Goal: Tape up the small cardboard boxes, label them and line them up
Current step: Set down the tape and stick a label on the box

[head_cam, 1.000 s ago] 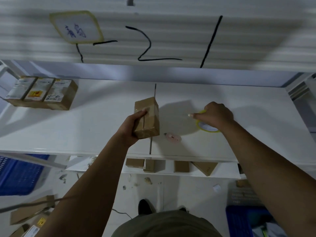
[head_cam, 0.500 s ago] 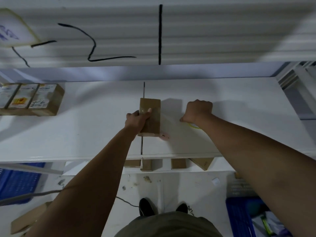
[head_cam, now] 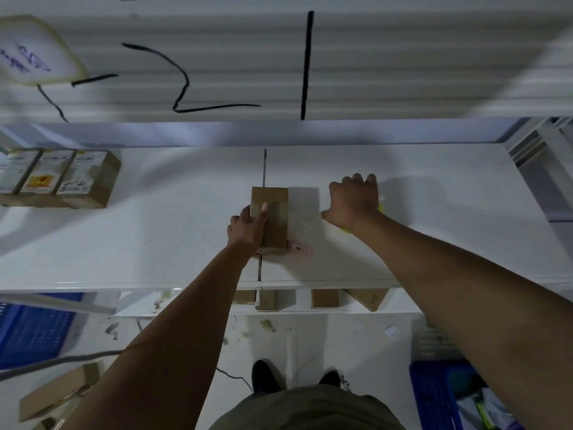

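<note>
Tape now stretched rightward off box

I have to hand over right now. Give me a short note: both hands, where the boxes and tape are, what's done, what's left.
Left hand holds the box down on the table, thumb on top.
Right hand covers the yellow tape roll, clear tape stretched toward the box.
Done: three labelled boxes lined up far left.
Left: finish taping this box, label it, add it to the row. More boxes wait on the lower shelf.

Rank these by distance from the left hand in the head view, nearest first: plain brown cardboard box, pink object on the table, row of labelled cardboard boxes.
1. Plain brown cardboard box: under the left hand, at table centre.
2. Pink object: just right of that box's near end.
3. Row of labelled cardboard boxes: far left of the table.
</note>
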